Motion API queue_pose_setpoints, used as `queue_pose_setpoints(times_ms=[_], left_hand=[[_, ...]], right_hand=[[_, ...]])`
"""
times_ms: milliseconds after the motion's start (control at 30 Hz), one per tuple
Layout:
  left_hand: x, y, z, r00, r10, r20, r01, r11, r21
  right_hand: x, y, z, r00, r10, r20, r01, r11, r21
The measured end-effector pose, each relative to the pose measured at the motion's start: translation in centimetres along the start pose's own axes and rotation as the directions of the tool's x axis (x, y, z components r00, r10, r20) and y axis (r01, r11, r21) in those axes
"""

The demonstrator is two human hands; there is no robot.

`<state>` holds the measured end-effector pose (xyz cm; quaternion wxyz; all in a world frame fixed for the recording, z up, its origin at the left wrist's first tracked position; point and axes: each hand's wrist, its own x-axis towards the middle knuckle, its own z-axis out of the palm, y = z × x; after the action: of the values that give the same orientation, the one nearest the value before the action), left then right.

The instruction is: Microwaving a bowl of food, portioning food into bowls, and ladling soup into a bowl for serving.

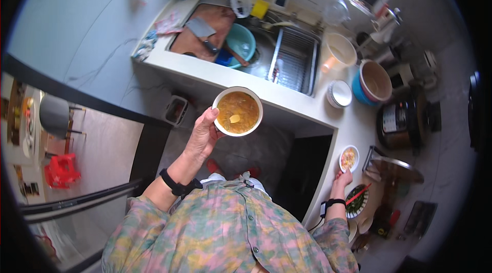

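Note:
My left hand (203,132) grips the rim and side of a white bowl (260,113) of orange-brown soup (244,108), held in front of my body over the floor. A pale yellow piece floats on the soup. At the right, my right hand (344,178) holds the near edge of a small white bowl (356,153) with diced pink and yellow food (348,157), at the countertop. Just below that hand, a dish of dark leafy greens (357,202) with striped rim has red chopsticks (359,194) lying across it.
Ahead, the sink (265,48) holds a turquoise basin (249,36); a cutting board (215,13) bears a cleaver (200,27). Stacked white bowls (339,94), a handled strainer or jug (342,48), nested basins (376,81) and an electric cooker (399,119) line the counter (300,108). A bin (176,110) stands below.

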<state>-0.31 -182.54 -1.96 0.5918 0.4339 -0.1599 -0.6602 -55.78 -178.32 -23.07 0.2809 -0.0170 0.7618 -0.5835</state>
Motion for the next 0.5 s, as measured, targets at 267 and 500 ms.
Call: queue_pose_setpoints(times_ms=[267,500], left_hand=[[-3.9,5.4,-8.3,0.978,0.157,-0.138,-0.169,0.983,-0.078],[-8.5,8.0,-15.0,0.925,0.249,-0.286,-0.299,0.943,-0.146]], right_hand=[[-10.8,-1.5,9.8,0.852,-0.216,0.477,0.331,0.928,-0.17],[-30.2,-4.9,23.6,0.354,-0.103,0.93,0.425,0.903,-0.062]])
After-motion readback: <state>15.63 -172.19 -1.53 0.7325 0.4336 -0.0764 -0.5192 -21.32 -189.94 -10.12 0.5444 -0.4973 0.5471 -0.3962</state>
